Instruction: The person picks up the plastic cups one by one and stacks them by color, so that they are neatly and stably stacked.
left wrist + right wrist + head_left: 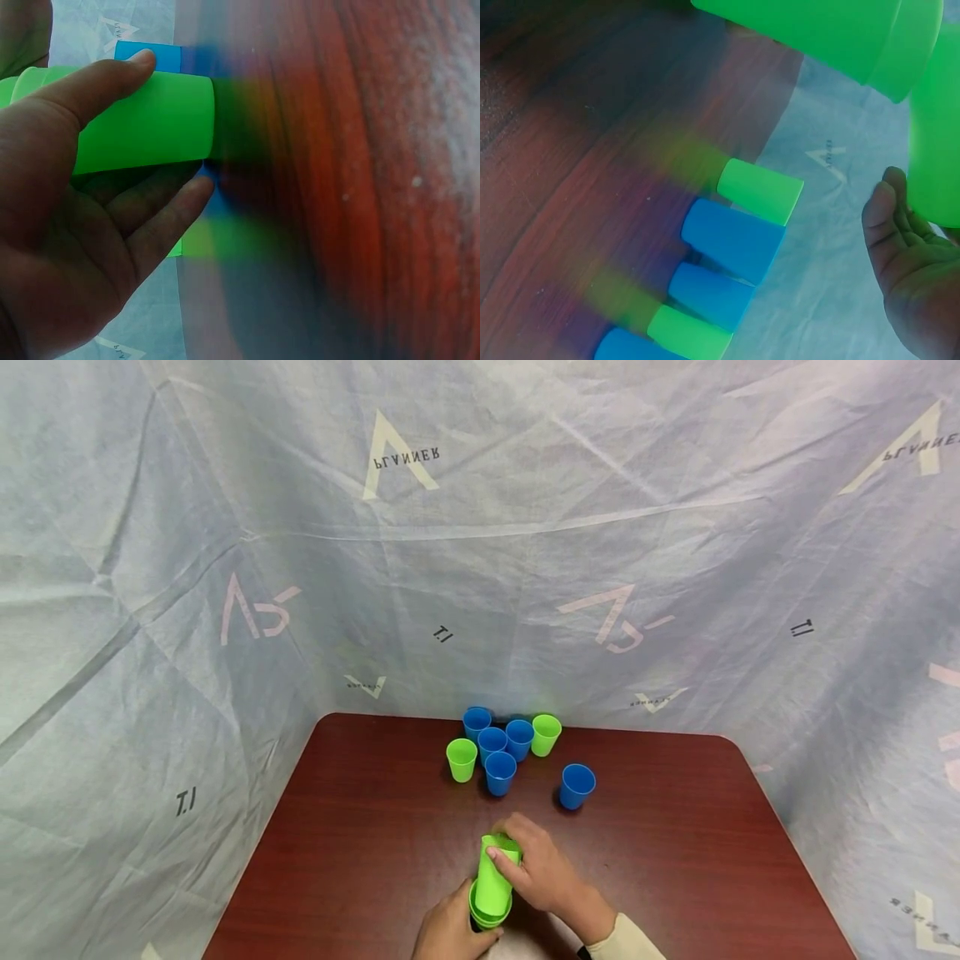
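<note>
Head camera: Over a dark red table, a person's right hand grips a tilted green cup, its narrower end at the mouth of a green stack held at the near side by the left hand. A crooked fit looks the likeliest trouble: at that lean, the cup could catch on the stack's rim and jam, or shove the stack aside if the left hand's hold is light. On the far side stand a left green cup and a right green cup, with four blue cups between them. A lone blue cup stands to the right, near enough to the right hand that a wide swing might knock it.

Left wrist camera: The left hand is wrapped partway around the stack, thumb along one side, fingers reaching along the other. Should that hold loosen, the stack could slip.

Right wrist camera: The right hand's fingers bend against the wall of the tilted cup, beside the stack's rim; how firmly they press cannot be told. Blue and green cups stand in a row beyond.
</note>
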`<state>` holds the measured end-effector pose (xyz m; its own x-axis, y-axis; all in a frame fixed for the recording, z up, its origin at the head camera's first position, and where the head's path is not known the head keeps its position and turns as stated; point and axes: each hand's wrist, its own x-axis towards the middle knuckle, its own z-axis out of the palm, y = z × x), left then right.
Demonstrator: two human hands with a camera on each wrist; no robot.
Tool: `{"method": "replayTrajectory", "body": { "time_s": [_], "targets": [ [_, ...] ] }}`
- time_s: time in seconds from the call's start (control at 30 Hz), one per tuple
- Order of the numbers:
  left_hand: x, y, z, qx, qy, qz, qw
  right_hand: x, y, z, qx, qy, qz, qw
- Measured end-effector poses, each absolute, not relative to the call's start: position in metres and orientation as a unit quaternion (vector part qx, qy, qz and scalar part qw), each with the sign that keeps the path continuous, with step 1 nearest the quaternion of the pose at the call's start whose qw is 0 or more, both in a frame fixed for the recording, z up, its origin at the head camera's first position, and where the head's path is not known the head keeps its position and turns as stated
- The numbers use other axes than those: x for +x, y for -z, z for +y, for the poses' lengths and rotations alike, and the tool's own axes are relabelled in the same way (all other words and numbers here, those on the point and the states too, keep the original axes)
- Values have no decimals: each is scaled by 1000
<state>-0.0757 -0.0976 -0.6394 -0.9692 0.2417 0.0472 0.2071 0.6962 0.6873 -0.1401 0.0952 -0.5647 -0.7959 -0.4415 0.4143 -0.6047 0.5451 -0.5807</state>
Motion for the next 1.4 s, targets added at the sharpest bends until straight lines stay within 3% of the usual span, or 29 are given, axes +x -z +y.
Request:
{"method": "replayTrajectory", "body": {
  "time_s": [0.3, 0.6, 0.93, 1.27, 1.4],
  "targets": [
    [-74, 640, -96, 125, -356, 926, 4, -137, 568, 96, 324, -381, -861, 95],
    [-74, 636, -97, 122, -362, 924, 19, -131, 565, 93, 363, -377, -851, 43],
    [-72, 641, -96, 139, -352, 924, -50, -126, 576, 88, 400, -340, -849, 63],
    [-72, 640, -97, 128, -373, 919, -6, -119, 591, 87, 393, -330, -857, 56],
    [-71, 641, -96, 127, -369, 920, -19, -119, 594, 88, 395, -332, -854, 68]
  ]
}}
